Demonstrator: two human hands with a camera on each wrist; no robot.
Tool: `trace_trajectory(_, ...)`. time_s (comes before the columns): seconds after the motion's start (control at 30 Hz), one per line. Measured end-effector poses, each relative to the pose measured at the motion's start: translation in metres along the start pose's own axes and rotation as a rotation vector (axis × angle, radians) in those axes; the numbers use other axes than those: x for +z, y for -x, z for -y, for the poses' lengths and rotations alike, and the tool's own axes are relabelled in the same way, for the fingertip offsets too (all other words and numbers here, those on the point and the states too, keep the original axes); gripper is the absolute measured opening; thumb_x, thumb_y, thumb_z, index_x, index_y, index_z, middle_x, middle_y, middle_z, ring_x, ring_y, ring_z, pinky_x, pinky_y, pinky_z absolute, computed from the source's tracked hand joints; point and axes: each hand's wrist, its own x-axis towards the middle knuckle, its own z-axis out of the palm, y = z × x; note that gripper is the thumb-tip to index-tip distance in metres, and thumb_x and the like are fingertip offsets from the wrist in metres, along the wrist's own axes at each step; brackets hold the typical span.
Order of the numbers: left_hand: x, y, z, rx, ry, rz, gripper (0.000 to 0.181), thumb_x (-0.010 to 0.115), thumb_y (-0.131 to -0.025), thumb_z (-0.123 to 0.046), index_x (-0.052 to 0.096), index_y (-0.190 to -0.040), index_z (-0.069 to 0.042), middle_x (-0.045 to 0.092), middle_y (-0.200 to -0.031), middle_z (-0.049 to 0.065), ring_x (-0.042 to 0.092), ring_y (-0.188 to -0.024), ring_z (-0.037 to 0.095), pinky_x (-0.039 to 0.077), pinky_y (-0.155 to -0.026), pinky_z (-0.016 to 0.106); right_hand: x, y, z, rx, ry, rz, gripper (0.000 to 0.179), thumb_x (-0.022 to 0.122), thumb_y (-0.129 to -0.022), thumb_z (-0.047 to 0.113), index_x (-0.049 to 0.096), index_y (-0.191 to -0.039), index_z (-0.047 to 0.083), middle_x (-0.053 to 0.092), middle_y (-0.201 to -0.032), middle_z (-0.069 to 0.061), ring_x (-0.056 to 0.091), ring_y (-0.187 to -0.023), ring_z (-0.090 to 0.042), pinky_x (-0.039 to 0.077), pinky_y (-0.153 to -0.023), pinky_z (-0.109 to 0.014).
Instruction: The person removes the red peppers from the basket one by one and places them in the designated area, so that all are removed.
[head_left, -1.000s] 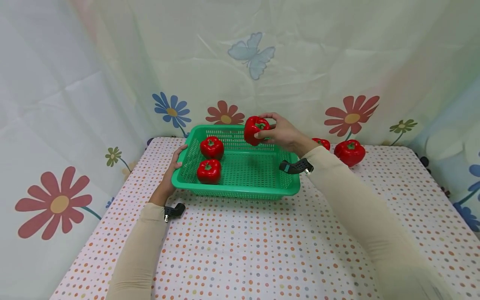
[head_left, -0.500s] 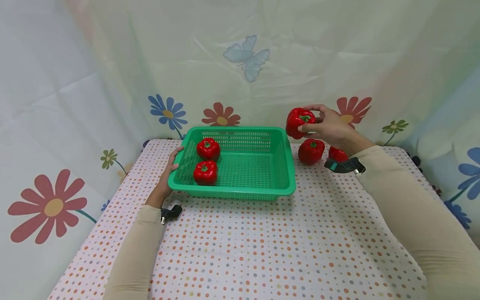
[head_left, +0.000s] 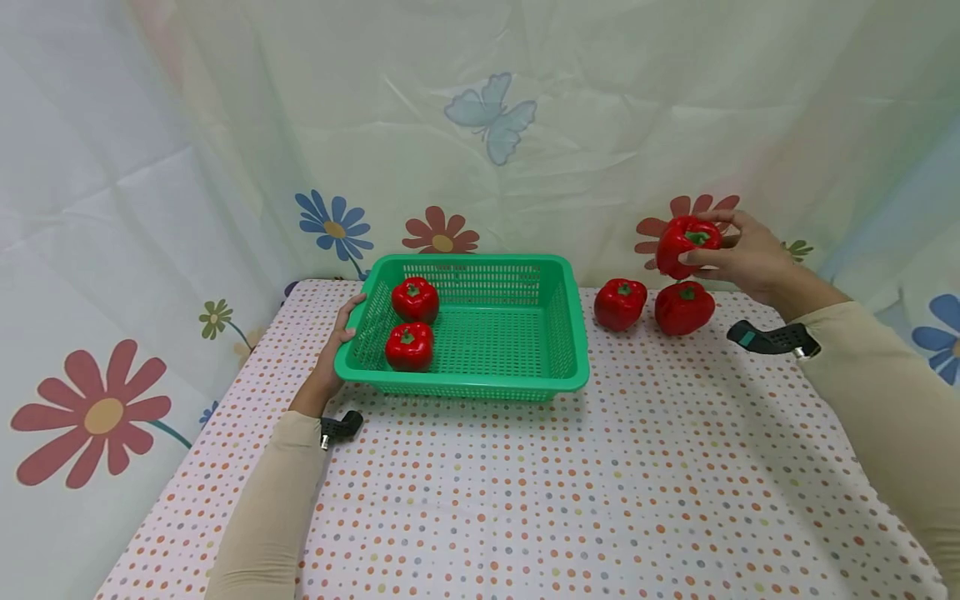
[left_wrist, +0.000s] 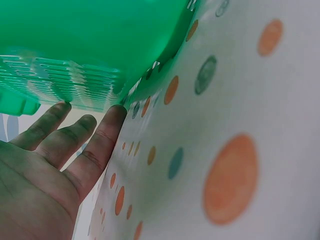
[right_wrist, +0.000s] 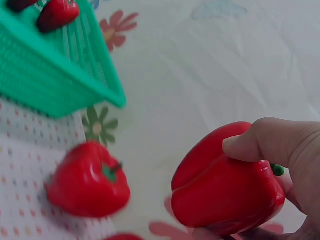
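My right hand grips a red bell pepper, thumb on one side and fingers on the other. It is held up above two more bell peppers that sit on the table, one directly below and one to its left. In the right wrist view the held bell pepper lies on its side with its green stem toward the palm. At the left end of the green basket, my left hand touches the outside wall with fairly straight fingers. Two bell peppers sit inside the basket's left part.
A dotted cloth covers the table. Behind it hangs a pale curtain printed with flowers and a butterfly, close to the table's back edge. The two loose bell peppers stand right of the basket.
My right hand has carried the bell pepper from over the basket to the right, above the bell peppers on the table. My left hand has stayed at the basket's left end.
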Motion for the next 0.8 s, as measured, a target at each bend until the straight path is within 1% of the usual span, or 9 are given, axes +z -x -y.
trace_trajectory(0.1, 0.000, 0.001, 0.000, -0.004, -0.003, -0.006, 0.065, 0.023, -0.093, -0.020, 0.013, -0.156, -0.027, 0.016, -0.159, 0.013, 0.033, -0.131, 0.028, 0.046, -0.092, 0.023, -0.009, 0.002, -0.013, 0.010, 0.016, -0.051, 0.091, 0.069, -0.089, 0.040, 0.014, -0.157, 0.015, 0.040, -0.126, -0.007, 0.042, -0.114, -0.025, 0.057, -0.070, -0.022)
trace_trajectory(0.17, 0.000, 0.001, -0.001, -0.006, -0.003, -0.008, 0.065, 0.023, -0.092, -0.020, 0.014, -0.156, -0.027, 0.016, -0.158, 0.013, 0.033, -0.131, 0.028, 0.046, -0.092, 0.023, -0.016, 0.003, -0.023, 0.021, 0.020, -0.082, 0.089, 0.068, -0.089, 0.041, 0.015, -0.156, 0.017, 0.041, -0.123, -0.002, 0.041, -0.111, -0.022, 0.057, -0.070, -0.022)
trace_trajectory(0.23, 0.000, 0.002, -0.002, -0.010, 0.003, -0.008, 0.064, 0.023, -0.093, -0.020, 0.013, -0.156, -0.028, 0.016, -0.158, 0.013, 0.033, -0.131, 0.028, 0.046, -0.092, 0.023, -0.021, 0.003, -0.034, 0.036, 0.024, -0.110, 0.088, 0.068, -0.088, 0.043, 0.016, -0.155, 0.020, 0.040, -0.124, 0.000, 0.041, -0.112, -0.022, 0.057, -0.072, -0.023)
trace_trajectory(0.33, -0.001, 0.002, -0.002, -0.013, 0.015, -0.005, 0.064, 0.023, -0.094, -0.020, 0.013, -0.156, -0.027, 0.015, -0.158, 0.013, 0.034, -0.131, 0.027, 0.047, -0.091, 0.023, -0.028, 0.001, -0.051, 0.060, 0.003, -0.131, 0.088, 0.066, -0.090, 0.043, 0.012, -0.155, 0.019, 0.035, -0.139, -0.013, 0.040, -0.123, -0.033, 0.057, -0.074, -0.022)
trace_trajectory(0.37, -0.002, 0.002, -0.002, -0.013, 0.021, -0.003, 0.064, 0.024, -0.094, -0.020, 0.013, -0.157, -0.027, 0.015, -0.158, 0.014, 0.034, -0.131, 0.027, 0.047, -0.091, 0.023, -0.030, 0.001, -0.056, 0.068, -0.003, -0.137, 0.090, 0.065, -0.090, 0.044, 0.010, -0.156, 0.017, 0.030, -0.145, -0.019, 0.037, -0.128, -0.039, 0.056, -0.077, -0.024)
trace_trajectory(0.4, -0.002, 0.002, -0.001, -0.011, 0.025, -0.001, 0.064, 0.023, -0.094, -0.020, 0.012, -0.157, -0.026, 0.015, -0.158, 0.014, 0.034, -0.131, 0.027, 0.047, -0.091, 0.023, -0.031, 0.001, -0.062, 0.076, -0.012, -0.144, 0.091, 0.064, -0.091, 0.044, 0.009, -0.157, 0.016, 0.024, -0.151, -0.023, 0.033, -0.132, -0.043, 0.056, -0.077, -0.022)
trace_trajectory(0.5, -0.002, 0.002, -0.001, -0.007, 0.027, 0.000, 0.064, 0.023, -0.094, -0.020, 0.012, -0.157, -0.024, 0.015, -0.158, 0.014, 0.033, -0.132, 0.029, 0.046, -0.092, 0.023, -0.032, 0.001, -0.078, 0.113, -0.038, -0.158, 0.091, 0.062, -0.092, 0.042, 0.006, -0.157, 0.011, 0.010, -0.157, -0.029, 0.025, -0.138, -0.050, 0.055, -0.080, -0.023)
trace_trajectory(0.63, 0.000, 0.002, -0.003, -0.003, 0.027, -0.002, 0.064, 0.023, -0.094, -0.021, 0.011, -0.157, -0.023, 0.013, -0.159, 0.014, 0.030, -0.134, 0.030, 0.045, -0.093, 0.023, -0.030, 0.001, -0.099, 0.169, -0.049, -0.184, 0.089, 0.062, -0.093, 0.040, 0.008, -0.156, 0.007, 0.008, -0.158, -0.030, 0.024, -0.139, -0.051, 0.052, -0.090, -0.034)
trace_trajectory(0.8, 0.004, 0.001, -0.005, 0.006, 0.037, 0.003, 0.063, 0.022, -0.095, -0.019, 0.011, -0.157, -0.024, 0.011, -0.160, 0.015, 0.028, -0.136, 0.033, 0.044, -0.095, 0.023, -0.026, -0.003, -0.123, 0.238, -0.025, -0.234, 0.093, 0.062, -0.094, 0.035, 0.002, -0.155, 0.000, 0.007, -0.160, -0.032, 0.019, -0.142, -0.054, 0.042, -0.102, -0.054)
